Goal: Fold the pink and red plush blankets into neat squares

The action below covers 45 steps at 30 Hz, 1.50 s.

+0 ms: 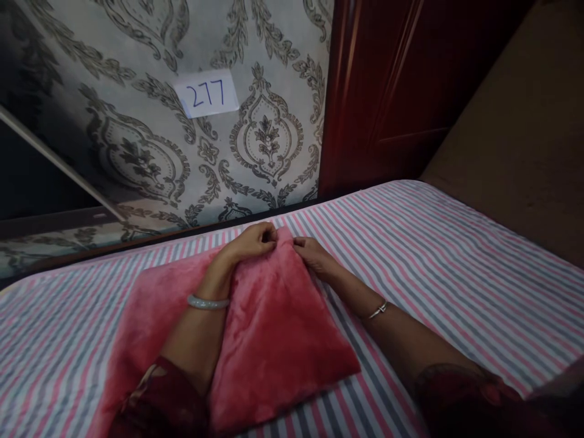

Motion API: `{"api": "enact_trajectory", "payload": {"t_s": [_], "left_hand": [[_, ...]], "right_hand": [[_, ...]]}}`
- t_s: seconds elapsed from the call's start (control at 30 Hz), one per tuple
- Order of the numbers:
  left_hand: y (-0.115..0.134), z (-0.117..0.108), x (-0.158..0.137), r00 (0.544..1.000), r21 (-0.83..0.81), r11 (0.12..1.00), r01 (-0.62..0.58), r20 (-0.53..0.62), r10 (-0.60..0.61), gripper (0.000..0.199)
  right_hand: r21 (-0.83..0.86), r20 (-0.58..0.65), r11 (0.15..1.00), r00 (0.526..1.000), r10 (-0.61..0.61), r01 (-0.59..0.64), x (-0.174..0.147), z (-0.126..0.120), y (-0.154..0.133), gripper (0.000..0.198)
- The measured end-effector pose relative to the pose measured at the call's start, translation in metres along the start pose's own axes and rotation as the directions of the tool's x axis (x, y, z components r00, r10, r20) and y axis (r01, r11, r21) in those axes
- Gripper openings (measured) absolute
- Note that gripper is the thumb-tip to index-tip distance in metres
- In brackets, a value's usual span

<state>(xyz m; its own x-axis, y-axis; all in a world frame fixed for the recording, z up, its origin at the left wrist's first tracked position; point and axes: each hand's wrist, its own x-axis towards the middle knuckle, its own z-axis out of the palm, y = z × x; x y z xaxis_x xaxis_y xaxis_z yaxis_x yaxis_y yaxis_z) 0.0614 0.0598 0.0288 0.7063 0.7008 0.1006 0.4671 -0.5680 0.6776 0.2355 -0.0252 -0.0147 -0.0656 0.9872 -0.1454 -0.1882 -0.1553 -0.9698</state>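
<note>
A soft red-pink plush cloth point(283, 322) lies on the striped bedding, its far edge gathered to a narrow bunch. My left hand point(254, 241) is closed in a pinch on that bunch from the left side. Just right of it, my right hand point(314, 255) has thumb and fingers pressed together on the same edge. A small raised fold of the plush shows between the two hands. The cloth's left part spreads out under my left forearm, and its near right corner lies flat. Whether it has more than one layer is hard to tell.
Pink, grey and white striped bedding point(410, 243) covers the bed. Behind it stand a patterned wallpapered wall point(269, 164) with a paper marked 277 point(207, 93), and a dark red wooden panel point(383, 97). A brown surface point(515, 140) rises at the right.
</note>
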Motion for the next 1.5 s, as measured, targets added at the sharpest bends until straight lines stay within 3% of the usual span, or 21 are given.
{"api": "enact_trajectory", "payload": {"t_s": [0.13, 0.37, 0.7, 0.83, 0.97, 1.13, 1.3, 1.5], "left_hand": [[-0.001, 0.0, -0.001, 1.0, -0.02, 1.0, 0.007, 0.014, -0.007, 0.019], [0.001, 0.0, -0.003, 1.0, 0.048, 0.999, 0.017, 0.008, -0.017, 0.018], [0.001, 0.004, -0.001, 0.999, 0.055, 0.998, -0.036, -0.014, 0.037, 0.022], [-0.001, 0.005, -0.002, 0.999, 0.108, 0.994, -0.017, -0.031, 0.021, 0.018], [-0.003, 0.004, -0.002, 0.999, 0.118, 0.993, -0.02, -0.029, 0.024, 0.019], [-0.008, 0.003, 0.0, 0.978, 0.208, 0.976, -0.07, -0.178, 0.108, 0.022], [-0.02, 0.009, 0.004, 0.998, 0.33, 0.944, -0.001, -0.064, 0.024, 0.029], [-0.03, 0.011, 0.007, 0.998, 0.334, 0.942, -0.007, -0.051, 0.025, 0.026]], "right_hand": [[-0.027, -0.047, 1.0, 0.999, -0.017, 0.016, 0.003, 0.002, 0.002, 0.025], [0.198, -0.089, 0.978, 0.993, 0.083, -0.064, 0.011, 0.0, 0.017, 0.018], [-0.04, -0.21, 0.999, 0.978, -0.005, -0.004, 0.016, -0.001, 0.012, 0.021], [-0.036, -0.254, 0.999, 0.967, -0.021, 0.012, 0.016, -0.001, 0.015, 0.019], [0.015, -0.239, 1.0, 0.971, -0.009, 0.013, 0.015, 0.001, 0.018, 0.019], [0.046, -0.228, 0.999, 0.974, 0.008, 0.003, 0.014, 0.002, 0.017, 0.022], [0.055, -0.253, 0.998, 0.967, 0.015, -0.001, 0.012, 0.001, 0.015, 0.016], [0.136, -0.131, 0.988, 0.987, 0.093, -0.075, 0.003, -0.002, 0.0, 0.026]]}}
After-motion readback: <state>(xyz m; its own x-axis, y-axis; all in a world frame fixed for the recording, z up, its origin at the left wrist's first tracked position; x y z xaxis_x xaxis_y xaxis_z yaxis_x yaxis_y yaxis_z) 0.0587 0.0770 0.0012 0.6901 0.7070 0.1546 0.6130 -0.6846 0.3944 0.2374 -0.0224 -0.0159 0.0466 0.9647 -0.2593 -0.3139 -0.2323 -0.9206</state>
